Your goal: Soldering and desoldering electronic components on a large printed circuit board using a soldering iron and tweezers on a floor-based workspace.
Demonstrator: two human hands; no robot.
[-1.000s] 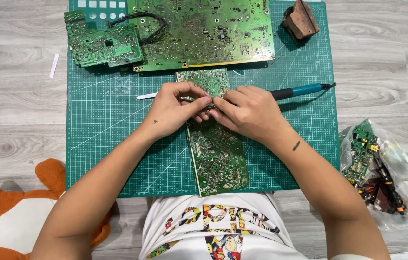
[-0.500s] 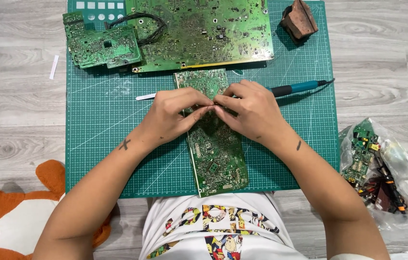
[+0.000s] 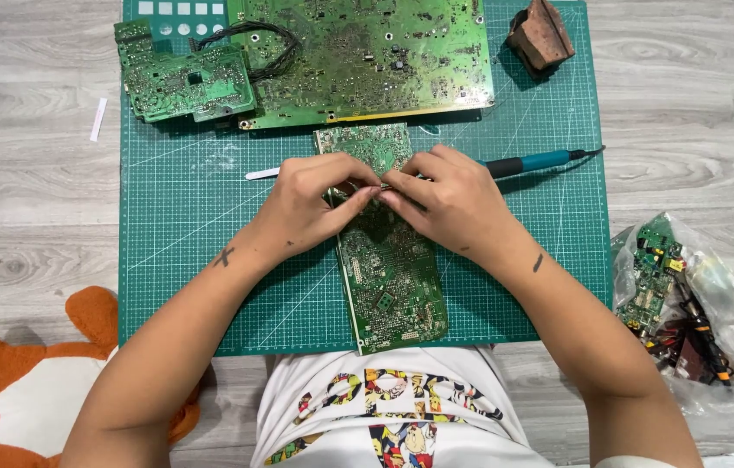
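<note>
On green cutting mat [image 3: 211,260], long circuit board [image 3: 389,277] lies flat. My left hand [image 3: 311,204] and right hand [image 3: 445,199] pinch small part over it, board steadying work; soldering iron [image 3: 527,163] parked just behind.

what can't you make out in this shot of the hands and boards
Head view:
- Middle of the narrow circuit board: covered by the left hand and right hand.
- What the fingertips pinch: too small to tell.
- Large board: cut off by the top edge.
- Parts in the plastic bag: blurred by the film.
</note>
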